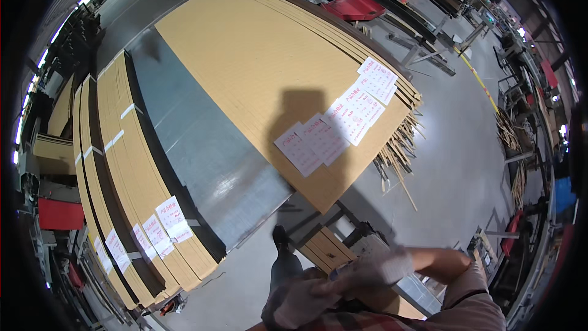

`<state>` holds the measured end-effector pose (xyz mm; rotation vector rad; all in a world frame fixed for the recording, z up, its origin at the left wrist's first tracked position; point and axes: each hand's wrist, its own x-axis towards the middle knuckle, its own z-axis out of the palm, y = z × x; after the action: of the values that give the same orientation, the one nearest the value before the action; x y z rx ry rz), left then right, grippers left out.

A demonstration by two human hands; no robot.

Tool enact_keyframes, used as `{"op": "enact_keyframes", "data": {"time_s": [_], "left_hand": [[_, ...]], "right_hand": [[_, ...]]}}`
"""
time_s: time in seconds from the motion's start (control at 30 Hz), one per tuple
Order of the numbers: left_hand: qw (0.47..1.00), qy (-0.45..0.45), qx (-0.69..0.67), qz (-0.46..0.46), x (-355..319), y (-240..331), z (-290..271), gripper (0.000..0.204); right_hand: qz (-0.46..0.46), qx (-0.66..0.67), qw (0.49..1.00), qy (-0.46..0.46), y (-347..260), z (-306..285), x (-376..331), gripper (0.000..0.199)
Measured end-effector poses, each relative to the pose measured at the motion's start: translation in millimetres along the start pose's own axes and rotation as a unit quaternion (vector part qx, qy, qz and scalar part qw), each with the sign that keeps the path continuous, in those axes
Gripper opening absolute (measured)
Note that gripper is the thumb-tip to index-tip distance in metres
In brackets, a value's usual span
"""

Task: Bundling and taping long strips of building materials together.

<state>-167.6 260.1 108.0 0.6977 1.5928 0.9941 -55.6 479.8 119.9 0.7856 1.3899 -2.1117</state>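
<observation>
My right hand (381,268), in a pale glove, reaches in from the lower right and meets my left hand (300,308), also gloved, close to my body. Both are smeared by motion, so their fingers and anything between them cannot be made out. Below and behind the hands lies a small stack of brown boards (327,250). Farther ahead, a wide stack of tan cardboard sheets (245,43) rests on a dark metal table (211,147). Several white paper labels with red print (334,132) lie overlapping across its near end, with a shadow falling over some.
Left on the table stand long strapped bundles of cardboard strips (138,171) with paper labels on their near ends. A pile of thin wooden sticks (401,147) lies by the stack's right corner. Beyond are a red metal part (354,7), racks and a yellow pole (478,79).
</observation>
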Motion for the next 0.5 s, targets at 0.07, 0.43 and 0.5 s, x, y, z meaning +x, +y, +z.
{"op": "enact_keyframes", "data": {"time_s": [0.07, 0.43, 0.5], "left_hand": [[0.976, -0.046, -0.215, -0.011, -3.7, -44.3, -17.4, 0.026], [0.725, 0.039, -0.682, -0.083, 123.1, -197.8, 80.6, 0.058], [0.72, 0.008, -0.689, -0.078, 99.6, -185.0, 71.8, 0.057]], "right_hand": [[-0.22, -0.346, 0.877, -0.251, -28.9, -22.7, 10.8, 0.043], [-0.088, -0.316, 0.861, 0.388, 78.9, -14.1, 91.0, 0.043], [-0.254, -0.486, 0.788, 0.28, 43.8, 42.3, 67.6, 0.036]]}}
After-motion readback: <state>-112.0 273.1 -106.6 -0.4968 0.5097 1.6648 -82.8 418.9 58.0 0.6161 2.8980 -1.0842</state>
